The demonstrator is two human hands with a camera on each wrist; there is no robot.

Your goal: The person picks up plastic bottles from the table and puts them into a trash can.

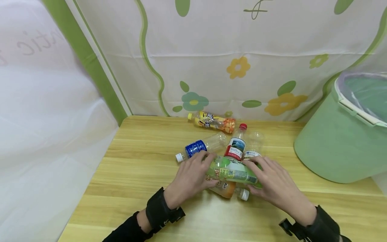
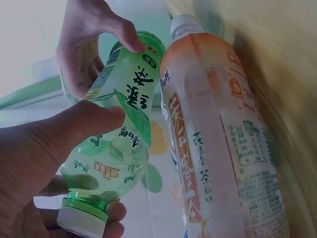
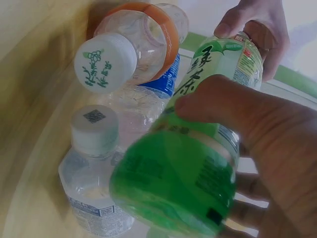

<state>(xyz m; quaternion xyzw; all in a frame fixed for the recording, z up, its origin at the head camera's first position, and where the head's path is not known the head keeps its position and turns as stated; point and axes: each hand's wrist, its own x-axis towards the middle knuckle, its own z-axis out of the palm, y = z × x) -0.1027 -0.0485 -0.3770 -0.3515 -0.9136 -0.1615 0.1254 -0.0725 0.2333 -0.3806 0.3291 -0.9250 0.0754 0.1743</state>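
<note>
Both hands hold a green tea bottle (image 1: 232,170) low over the table. My left hand (image 1: 193,174) grips its neck end, where a white cap (image 2: 81,221) shows in the left wrist view. My right hand (image 1: 273,179) holds the solid green base end (image 3: 173,183), thumb across the label. Partly hidden beneath it lies an orange-labelled tea bottle (image 1: 226,190) with a white cap. Just behind are a blue-labelled bottle (image 1: 196,148), a red-capped bottle (image 1: 235,148) and a clear bottle (image 1: 254,144) with a white label.
An orange drink bottle (image 1: 214,122) with a yellow cap lies near the back edge of the wooden table (image 1: 136,161). At the right stands a light green bin (image 1: 338,137) with a clear liner. A flower-patterned cloth (image 1: 211,40) hangs behind the table.
</note>
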